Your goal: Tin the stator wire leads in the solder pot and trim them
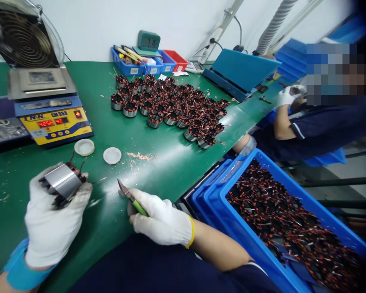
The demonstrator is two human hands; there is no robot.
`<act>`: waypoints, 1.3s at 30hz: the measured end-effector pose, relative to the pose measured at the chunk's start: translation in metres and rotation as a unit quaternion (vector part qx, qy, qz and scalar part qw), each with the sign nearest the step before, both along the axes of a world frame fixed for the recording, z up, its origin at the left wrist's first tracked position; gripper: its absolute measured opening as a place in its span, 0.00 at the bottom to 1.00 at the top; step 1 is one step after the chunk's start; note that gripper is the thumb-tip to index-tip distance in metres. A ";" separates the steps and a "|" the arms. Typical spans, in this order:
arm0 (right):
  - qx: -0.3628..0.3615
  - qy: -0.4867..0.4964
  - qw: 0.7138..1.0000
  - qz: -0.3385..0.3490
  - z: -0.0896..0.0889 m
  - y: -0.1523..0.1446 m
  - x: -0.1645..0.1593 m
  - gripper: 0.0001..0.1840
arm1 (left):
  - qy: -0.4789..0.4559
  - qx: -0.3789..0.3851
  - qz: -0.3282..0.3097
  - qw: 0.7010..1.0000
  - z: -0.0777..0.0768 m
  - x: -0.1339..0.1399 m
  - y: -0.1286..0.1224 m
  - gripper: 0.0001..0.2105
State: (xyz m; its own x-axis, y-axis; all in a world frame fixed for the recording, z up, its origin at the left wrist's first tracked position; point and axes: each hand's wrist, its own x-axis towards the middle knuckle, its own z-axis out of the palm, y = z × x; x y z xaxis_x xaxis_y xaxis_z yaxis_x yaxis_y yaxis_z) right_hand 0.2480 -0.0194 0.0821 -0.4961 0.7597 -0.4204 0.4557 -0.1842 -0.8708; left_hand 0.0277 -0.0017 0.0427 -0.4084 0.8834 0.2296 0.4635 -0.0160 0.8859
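Gloved in white, my left hand [55,219] grips a motor stator [63,180], a silver metal ring with black ends and wire leads sticking out to the right. My right hand [161,217], also gloved, is closed around green-handled cutting pliers [138,206]; their dark jaws point up and left, apart from the stator. Two small white round dishes [112,155] lie beyond my hands, near scattered copper-coloured wire bits [140,156]. A large group of stators with copper windings [171,101] stands on the green table [110,211].
A yellow and blue solder pot [57,122] with a fan stands at left. Small parts bins [131,67] and a clock [148,40] are at the back. A blue crate [228,215] full of stators is at right. Another person's gloved hand [288,95] holds something beyond.
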 end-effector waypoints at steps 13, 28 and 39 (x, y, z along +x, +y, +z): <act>-0.027 0.026 0.999 -0.022 -0.004 0.001 -0.011 0.09 | 0.247 0.020 -0.040 0.968 -0.005 -0.010 -0.002 0.25; -0.036 0.025 0.999 -0.019 -0.004 0.002 -0.011 0.14 | 0.244 0.014 -0.043 0.969 -0.006 -0.009 -0.004 0.23; -0.005 0.029 1.000 -0.004 -0.007 0.001 -0.010 0.21 | 0.235 0.006 -0.055 0.970 -0.002 -0.009 -0.006 0.21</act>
State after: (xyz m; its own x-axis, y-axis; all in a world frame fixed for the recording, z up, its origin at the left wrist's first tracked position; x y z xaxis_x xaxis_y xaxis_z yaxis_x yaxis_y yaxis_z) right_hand 0.2376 -0.0187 0.0755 -0.5142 0.7595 -0.3984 0.4021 -0.1968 -0.8942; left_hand 0.0192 -0.0081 0.0405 -0.1594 0.9115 0.3791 0.8112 -0.0980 0.5766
